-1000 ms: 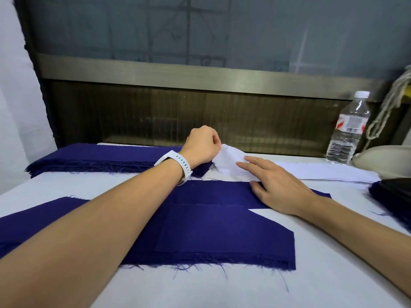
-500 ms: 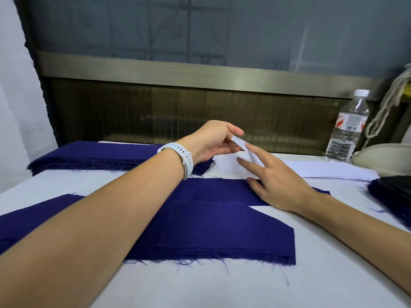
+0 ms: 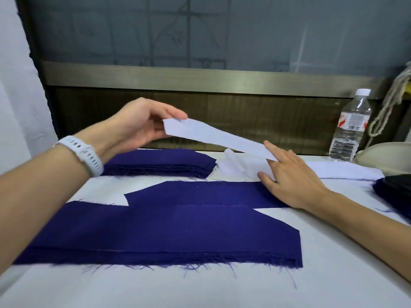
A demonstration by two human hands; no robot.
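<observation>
A white strip (image 3: 213, 136), paper or interfacing (hard to tell which), slants in the air above the table (image 3: 200, 290). The left hand (image 3: 138, 125) pinches its upper end. The right hand (image 3: 291, 176), fingers straight, touches its lower end and rests on a pile of white strips (image 3: 242, 167) and the navy fabric piece (image 3: 178, 227). A water bottle (image 3: 350, 127) stands behind.
</observation>
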